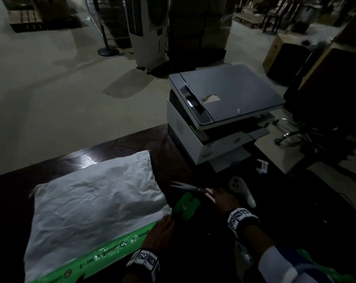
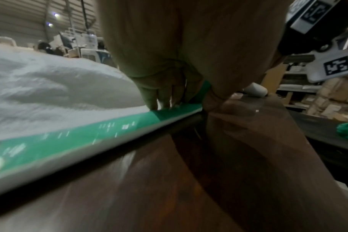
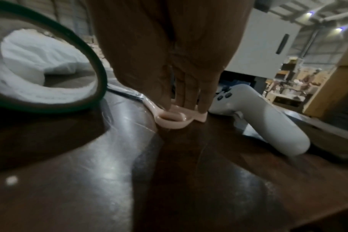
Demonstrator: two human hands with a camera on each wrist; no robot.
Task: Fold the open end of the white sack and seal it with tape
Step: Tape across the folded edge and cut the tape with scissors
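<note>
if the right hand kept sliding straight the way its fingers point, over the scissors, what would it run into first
Probably the printer. The right hand rests its fingers on the pink handles of the scissors, pointing away from the person. The white controller lies just to the right of that line, though depth is unclear.

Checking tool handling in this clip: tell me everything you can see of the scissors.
The scissors lie flat on the dark table, right of the white sack and just beyond the green tape roll. The silvery blades look slightly parted and point left; the handle loops are pale pink plastic. The right hand rests its fingertips on the handles. A grey controller lies beside them.
</note>
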